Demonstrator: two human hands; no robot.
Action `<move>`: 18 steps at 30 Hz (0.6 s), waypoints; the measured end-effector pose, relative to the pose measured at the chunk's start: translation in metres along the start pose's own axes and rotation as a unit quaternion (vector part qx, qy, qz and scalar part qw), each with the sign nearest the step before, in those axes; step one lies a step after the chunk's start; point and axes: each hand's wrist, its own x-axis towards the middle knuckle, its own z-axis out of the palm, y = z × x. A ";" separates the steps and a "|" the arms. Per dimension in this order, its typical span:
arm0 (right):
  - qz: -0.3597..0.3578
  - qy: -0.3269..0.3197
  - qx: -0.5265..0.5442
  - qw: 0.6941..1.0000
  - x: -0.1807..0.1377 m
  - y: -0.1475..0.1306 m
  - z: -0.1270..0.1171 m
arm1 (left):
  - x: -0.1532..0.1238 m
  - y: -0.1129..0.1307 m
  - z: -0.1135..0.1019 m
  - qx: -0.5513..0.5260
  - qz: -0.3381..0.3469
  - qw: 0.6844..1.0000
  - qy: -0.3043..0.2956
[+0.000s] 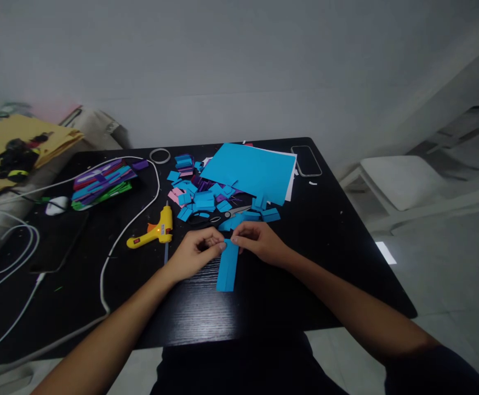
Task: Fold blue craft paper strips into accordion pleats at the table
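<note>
A long blue paper strip lies on the black table, pointing toward me. My left hand and my right hand both pinch its far end, fingers closed on the paper from either side. Just beyond my hands black-handled scissors lie among a heap of small blue, pink and purple folded paper pieces. A yellow glue gun rests left of my left hand.
A large blue paper sheet lies at the back over white paper. A phone sits at the back right, a tape ring at the back. Stacked coloured strips, white cables and a second phone occupy the left.
</note>
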 end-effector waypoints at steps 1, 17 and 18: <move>0.000 -0.003 -0.008 1.000 0.000 0.000 0.001 | 0.000 0.000 0.000 -0.004 -0.001 1.000 0.000; 0.009 -0.009 -0.004 1.000 0.000 0.003 0.002 | 0.002 -0.002 0.003 0.021 0.027 0.999 0.032; 0.008 -0.008 -0.007 1.000 0.000 0.003 0.003 | 0.002 -0.002 0.003 0.020 0.028 0.999 0.030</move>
